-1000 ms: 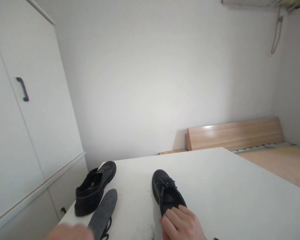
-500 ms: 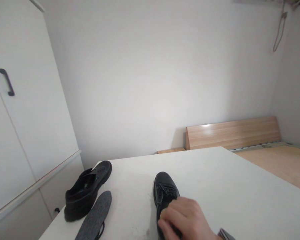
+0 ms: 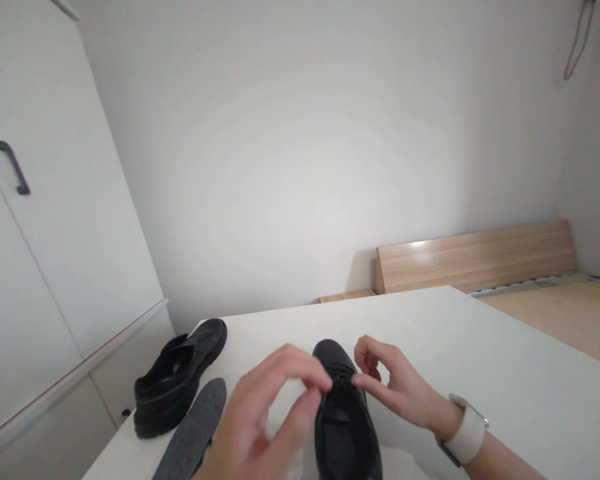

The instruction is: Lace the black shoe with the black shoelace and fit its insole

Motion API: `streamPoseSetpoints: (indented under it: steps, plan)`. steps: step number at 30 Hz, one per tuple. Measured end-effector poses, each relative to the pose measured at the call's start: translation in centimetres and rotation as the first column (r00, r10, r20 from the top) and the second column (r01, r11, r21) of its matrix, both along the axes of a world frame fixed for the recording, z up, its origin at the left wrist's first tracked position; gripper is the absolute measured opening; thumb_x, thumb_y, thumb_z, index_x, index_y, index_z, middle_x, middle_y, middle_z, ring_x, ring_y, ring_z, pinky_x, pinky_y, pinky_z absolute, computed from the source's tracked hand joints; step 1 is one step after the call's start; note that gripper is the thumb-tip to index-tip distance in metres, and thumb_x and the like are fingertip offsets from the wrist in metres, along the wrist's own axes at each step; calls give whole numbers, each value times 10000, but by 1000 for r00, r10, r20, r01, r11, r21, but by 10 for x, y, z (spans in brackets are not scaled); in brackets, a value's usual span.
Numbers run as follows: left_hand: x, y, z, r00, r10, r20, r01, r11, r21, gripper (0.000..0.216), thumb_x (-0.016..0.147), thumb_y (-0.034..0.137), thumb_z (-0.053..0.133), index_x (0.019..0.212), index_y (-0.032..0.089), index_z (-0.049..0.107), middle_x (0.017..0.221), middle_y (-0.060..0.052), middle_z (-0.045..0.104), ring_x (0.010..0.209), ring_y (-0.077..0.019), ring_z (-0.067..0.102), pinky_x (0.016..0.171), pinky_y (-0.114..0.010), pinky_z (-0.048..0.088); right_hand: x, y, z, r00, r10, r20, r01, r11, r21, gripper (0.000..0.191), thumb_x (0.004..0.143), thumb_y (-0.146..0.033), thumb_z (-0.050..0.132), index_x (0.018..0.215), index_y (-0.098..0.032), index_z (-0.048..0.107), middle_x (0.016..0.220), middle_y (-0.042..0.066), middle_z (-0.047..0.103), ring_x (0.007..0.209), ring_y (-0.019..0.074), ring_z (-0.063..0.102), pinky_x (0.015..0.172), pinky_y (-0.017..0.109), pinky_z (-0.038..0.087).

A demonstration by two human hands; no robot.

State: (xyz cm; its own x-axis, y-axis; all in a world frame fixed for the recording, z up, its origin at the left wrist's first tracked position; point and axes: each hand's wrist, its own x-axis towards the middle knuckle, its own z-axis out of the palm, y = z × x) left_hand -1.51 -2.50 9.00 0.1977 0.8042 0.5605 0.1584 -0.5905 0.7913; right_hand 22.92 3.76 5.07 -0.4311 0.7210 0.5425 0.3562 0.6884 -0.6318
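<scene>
A black lace-up shoe (image 3: 347, 437) stands on the white table in front of me, toe pointing away, its dark inside showing. My left hand (image 3: 275, 413) reaches over the shoe's left side, thumb and index tips drawn together by the shoelaces (image 3: 341, 375). Whether a lace is between those fingertips I cannot make out. On the shoe's right side is my right hand (image 3: 393, 380), fingers curled and thumb apart from them, its tip near the laces. A second black shoe (image 3: 180, 380) rests at the table's left edge, with a grey insole (image 3: 195, 427) beside it.
The white table (image 3: 460, 373) extends to the right and back. Left of it stands a white cabinet (image 3: 70, 220) with a dark handle (image 3: 13, 167). Beyond the table's right side are a wooden headboard (image 3: 475, 257) and a bed base (image 3: 565, 313).
My right hand has come off the shoe's opening and moved forward to the right of the laces. My left hand has entered from below. The shoe's inside now shows; the view has shifted slightly.
</scene>
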Motion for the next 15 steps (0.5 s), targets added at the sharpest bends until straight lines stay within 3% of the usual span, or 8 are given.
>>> streamPoseSetpoints:
  steps: [3,5,9,15]
  plan:
    - [15,35,-16,956,-25,-293,29,1000,9,236,911,178,567,1107,243,680,1071,-89,675,1044,-257,613,958,-436,477,1,-2,2,995,31,96,-26,998,-51,391,824,-526,695,768,-209,473,685,-38,489,598,123,442,545,250,364]
    - [19,48,-30,925,-31,-379,38,999,10,286,914,137,511,1134,240,662,1097,-97,662,1059,-256,606,962,-433,469,1,-3,3,989,34,145,-21,996,-86,343,834,-457,700,754,-205,483,655,-45,481,586,119,432,542,246,348]
    - [17,52,-48,935,-10,-356,22,999,30,248,907,111,499,1054,229,660,1044,-80,657,996,-231,614,898,-380,483,-4,-6,2,995,71,66,-62,990,-126,253,905,-359,608,739,-200,504,636,-37,485,585,120,445,552,251,371]
    - [10,51,-46,956,37,-292,-44,999,-20,128,879,173,582,936,228,682,887,-45,669,833,-206,626,774,-331,486,-11,-9,-1,964,6,-264,-40,991,-124,247,949,-370,570,775,-195,558,678,-21,518,597,120,483,567,258,416]
